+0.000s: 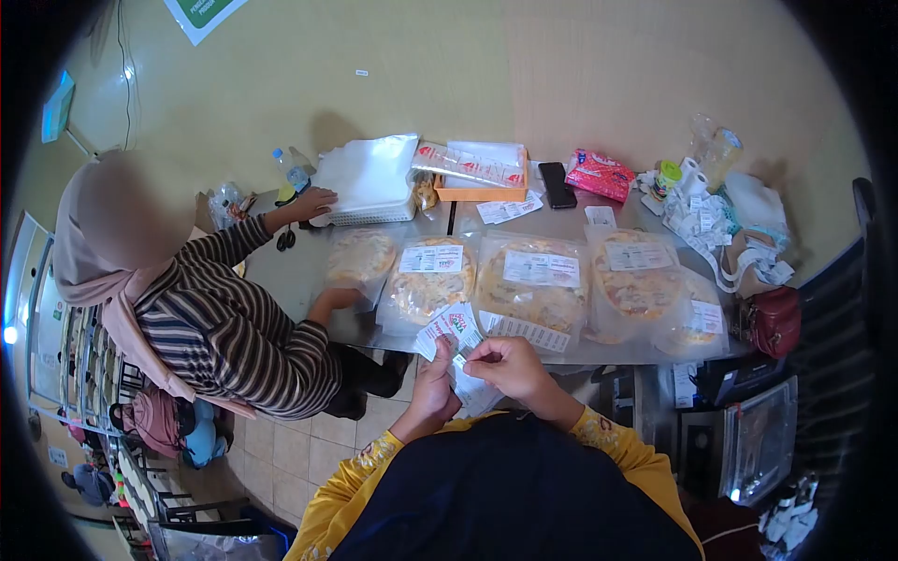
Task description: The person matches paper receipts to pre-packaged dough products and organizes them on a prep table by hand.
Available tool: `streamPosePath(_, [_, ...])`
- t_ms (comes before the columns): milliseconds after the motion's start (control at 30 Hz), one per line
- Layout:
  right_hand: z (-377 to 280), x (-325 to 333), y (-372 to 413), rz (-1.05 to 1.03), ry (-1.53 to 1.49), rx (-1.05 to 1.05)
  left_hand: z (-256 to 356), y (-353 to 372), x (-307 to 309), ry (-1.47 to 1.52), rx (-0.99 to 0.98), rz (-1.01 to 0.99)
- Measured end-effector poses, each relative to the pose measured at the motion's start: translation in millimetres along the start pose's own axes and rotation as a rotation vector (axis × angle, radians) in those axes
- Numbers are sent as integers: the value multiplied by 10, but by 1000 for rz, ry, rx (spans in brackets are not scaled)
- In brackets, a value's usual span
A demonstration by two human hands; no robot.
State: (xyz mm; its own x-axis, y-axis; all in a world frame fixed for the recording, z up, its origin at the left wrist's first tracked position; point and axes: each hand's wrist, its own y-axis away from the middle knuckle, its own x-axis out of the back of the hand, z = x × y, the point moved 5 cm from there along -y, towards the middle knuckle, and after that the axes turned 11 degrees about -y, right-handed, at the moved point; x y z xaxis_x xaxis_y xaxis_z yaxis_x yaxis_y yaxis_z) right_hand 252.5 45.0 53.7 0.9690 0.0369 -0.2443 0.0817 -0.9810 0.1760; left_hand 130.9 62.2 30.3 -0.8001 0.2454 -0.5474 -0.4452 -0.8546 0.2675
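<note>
Printed labels [447, 327] are gripped between the thumb and fingers of my left hand [432, 391], in front of my body. My right hand [513, 367] pinches at the same labels from the other side, fingers closed. Just beyond my hands, a row of flat pizzas in clear bags lies on the metal table. A labelled bagged pizza [426, 290] is nearest my left hand, with a larger labelled one [533, 301] to its right. A strip of labels [524, 330] rests across the larger bag's near edge. Another labelled pizza [641, 292] lies further right.
To my left, a person in a striped top [243, 327] has one hand [339, 299] beside an unlabelled bagged pizza [360, 257]. At the back are a white tray stack [369, 178], an orange tray [482, 194], a phone [557, 185] and a pink packet [601, 175]. Label paper [702, 220] is heaped right.
</note>
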Motion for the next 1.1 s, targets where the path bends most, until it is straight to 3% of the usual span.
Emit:
streamPosePath(267, [58,-55,-81,23,120,32,-9,36,-13,-42,-48,38])
streamPosePath(467, [72,-210,-193,67,513,98,-66,28,333,35,-1,68])
streamPosePath(567, [14,-270,-282,226,596,467,19,49,570,89,31,114])
streamPosePath(767, [624,-551,-819,16,137,110,284,59,1062,133,105,52])
streamPosePath(867, [795,-808,-1054,-24,32,49,395,53,1405,148,129,63])
streamPosePath(1100, [1080,-1730,-1498,-63,116,35,912,155,2320,129,216,91])
